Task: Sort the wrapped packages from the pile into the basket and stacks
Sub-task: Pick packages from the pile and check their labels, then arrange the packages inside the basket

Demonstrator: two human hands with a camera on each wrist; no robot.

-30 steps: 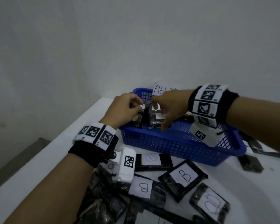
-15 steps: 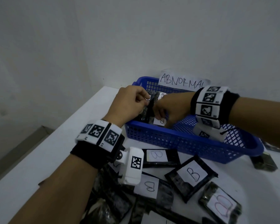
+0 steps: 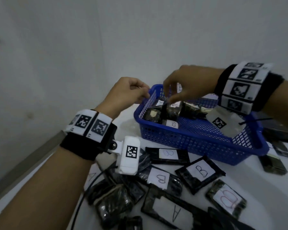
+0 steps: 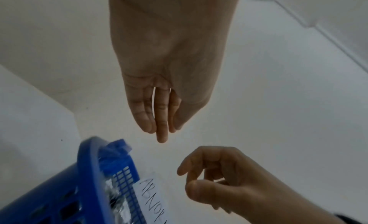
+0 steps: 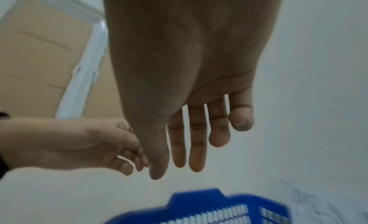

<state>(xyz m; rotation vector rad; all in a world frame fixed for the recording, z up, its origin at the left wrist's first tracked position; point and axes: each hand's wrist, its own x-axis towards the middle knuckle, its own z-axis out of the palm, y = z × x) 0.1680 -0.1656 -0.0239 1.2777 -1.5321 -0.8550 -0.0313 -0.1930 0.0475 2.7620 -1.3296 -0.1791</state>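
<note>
The blue basket (image 3: 198, 138) stands on the white table and holds several dark wrapped packages (image 3: 173, 110), one with a B label. My right hand (image 3: 170, 97) hovers just above them, fingers pointing down and holding nothing. My left hand (image 3: 145, 95) is by the basket's far left corner, loosely curled and empty. In the wrist views, the left hand (image 4: 161, 126) and right hand (image 5: 189, 156) both show straight, bare fingers above the basket rim (image 4: 89, 164). The pile of packages (image 3: 200, 170), labelled A and B, lies in front of the basket.
A paper label reading ABNORMAL (image 4: 153, 200) hangs on the basket's far wall. More dark packages (image 3: 273, 165) lie to the right of the basket. The table's left edge (image 3: 40, 156) runs diagonally, with a wall close behind. A black cable (image 3: 83, 196) crosses the pile.
Both hands were pinching a package inside the basket. They have let it go and lifted. The left hand has moved out past the basket's left corner.
</note>
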